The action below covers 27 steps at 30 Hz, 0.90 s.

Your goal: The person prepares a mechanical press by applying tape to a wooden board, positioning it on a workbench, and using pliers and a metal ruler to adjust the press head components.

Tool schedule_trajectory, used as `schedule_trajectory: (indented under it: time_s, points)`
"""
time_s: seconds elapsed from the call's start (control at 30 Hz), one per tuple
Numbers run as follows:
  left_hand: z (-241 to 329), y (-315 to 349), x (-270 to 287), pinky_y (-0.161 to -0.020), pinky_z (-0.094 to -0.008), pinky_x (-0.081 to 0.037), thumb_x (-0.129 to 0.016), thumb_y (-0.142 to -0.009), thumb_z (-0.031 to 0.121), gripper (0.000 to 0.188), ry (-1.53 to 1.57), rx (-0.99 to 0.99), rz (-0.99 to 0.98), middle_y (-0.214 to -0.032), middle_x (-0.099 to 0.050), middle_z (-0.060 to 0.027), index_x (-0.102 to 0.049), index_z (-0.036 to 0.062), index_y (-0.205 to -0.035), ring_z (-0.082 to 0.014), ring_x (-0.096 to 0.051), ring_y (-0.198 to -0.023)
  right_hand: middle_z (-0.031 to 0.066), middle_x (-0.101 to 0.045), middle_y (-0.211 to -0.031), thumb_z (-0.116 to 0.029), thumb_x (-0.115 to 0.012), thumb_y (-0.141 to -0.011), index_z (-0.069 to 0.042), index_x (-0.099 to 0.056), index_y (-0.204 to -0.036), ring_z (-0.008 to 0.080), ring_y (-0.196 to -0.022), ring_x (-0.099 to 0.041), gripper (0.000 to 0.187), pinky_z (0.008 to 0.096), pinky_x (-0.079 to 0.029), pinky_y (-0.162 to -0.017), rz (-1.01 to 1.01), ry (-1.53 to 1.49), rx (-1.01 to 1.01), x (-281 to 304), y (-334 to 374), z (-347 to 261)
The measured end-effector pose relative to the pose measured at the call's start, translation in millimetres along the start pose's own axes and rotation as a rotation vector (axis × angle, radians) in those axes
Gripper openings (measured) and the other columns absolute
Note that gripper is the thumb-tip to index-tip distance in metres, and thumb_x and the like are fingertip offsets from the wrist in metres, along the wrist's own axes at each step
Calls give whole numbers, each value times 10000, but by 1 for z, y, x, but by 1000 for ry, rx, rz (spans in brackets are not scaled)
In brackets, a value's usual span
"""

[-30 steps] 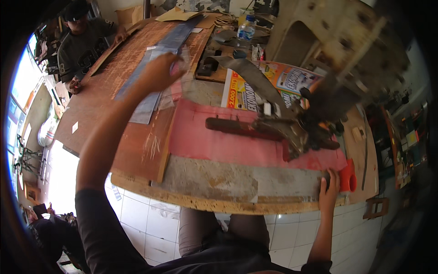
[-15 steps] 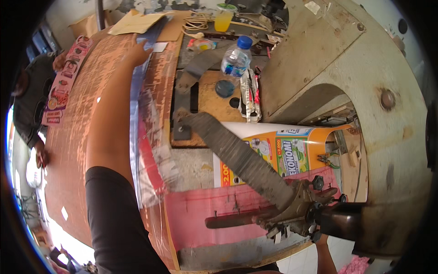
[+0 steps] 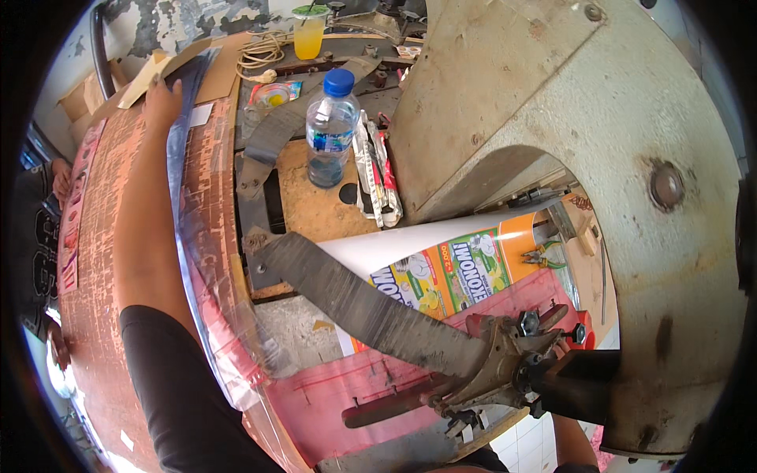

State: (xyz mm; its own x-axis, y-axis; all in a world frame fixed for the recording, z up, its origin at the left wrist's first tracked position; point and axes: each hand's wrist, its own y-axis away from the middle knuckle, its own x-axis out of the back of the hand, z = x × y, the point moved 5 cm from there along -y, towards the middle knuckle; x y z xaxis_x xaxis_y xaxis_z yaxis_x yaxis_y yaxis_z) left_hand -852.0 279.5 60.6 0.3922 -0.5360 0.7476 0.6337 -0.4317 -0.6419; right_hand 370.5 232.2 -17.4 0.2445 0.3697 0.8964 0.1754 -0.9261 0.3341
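At the far left, my left hand reaches across the brown table. Its fingers are at the edge of a tan paper sheet, whose near side is raised; the fingers look closed on it. Beside the hand lie blue clear plastic sheets, running down along my arm beside a crumpled pink-and-clear plastic piece. My right forearm rises at the lower right beneath the sewing machine's black arm. The machine hides my right hand, so its fingers do not show.
A large grey machine body fills the right side. A curved metal plate crosses the middle. Beyond stand a water bottle and a cup of yellow drink. Pliers lie on a printed sheet. Another person's hand is at left.
My view has swung, so most things sit further left. The tan paper, flatter before, is now tilted up at my left hand. The other person's pink printed strip is further left in view.
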Motion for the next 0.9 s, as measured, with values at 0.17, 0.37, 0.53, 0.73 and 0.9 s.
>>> schedule_trajectory:
  time_s: [0.17, 0.37, 0.53, 0.73, 0.9]
  points:
    - [-5, -11, 169, -1171, -526, -441, -578, -1033, 466, 659, -58, -140, 298, -1572, -541, -222, -556, 1, -1499, -417, -521, -1437, 268, -569, -1406, -259, -510, -1078, 4, -585, -1408, 408, -1390, -486, 428, 493, -332, -1218, 73, 3, 144, -5, -10, -3]
    - [49, 65, 423, -858, -419, -572, -753, -981, 224, 252, -125, -410, 959, -1089, -760, -178, -741, 5, -1104, -306, -730, -955, 256, -482, -1537, -241, -561, -1015, 7, -548, -1450, 453, -1450, -443, 501, 510, -311, -1236, 426, -41, 604, 34, 4, -100]
    - [105, 183, 584, -830, -395, -577, -763, -936, 145, 211, 344, -349, 768, -1110, -743, -167, -732, 16, -1100, -285, -729, -899, 220, -502, -1528, -298, -615, -1044, -26, -556, -1474, 431, -1445, -454, 513, 547, -327, -1213, 497, 4, 701, 31, 9, -79]
    - [143, 345, 764, -667, -241, -512, -763, -994, 85, 384, 689, -288, 744, -985, -678, -26, -616, 70, -1348, -79, -665, -838, 189, -548, -1453, -203, -699, -994, -51, -602, -1390, 407, -1397, -500, 435, 534, -371, -1179, 671, -58, 846, 19, 25, -94]
    - [190, 458, 838, -941, -359, -535, -693, -1025, 242, 420, 558, -120, 809, -1263, -703, -100, -641, 51, -1396, -219, -682, -1126, 168, -593, -1388, -207, -701, -1006, -46, -640, -1328, 348, -1317, -565, 364, 465, -442, -1119, 619, -449, 1104, 2, 109, -123]
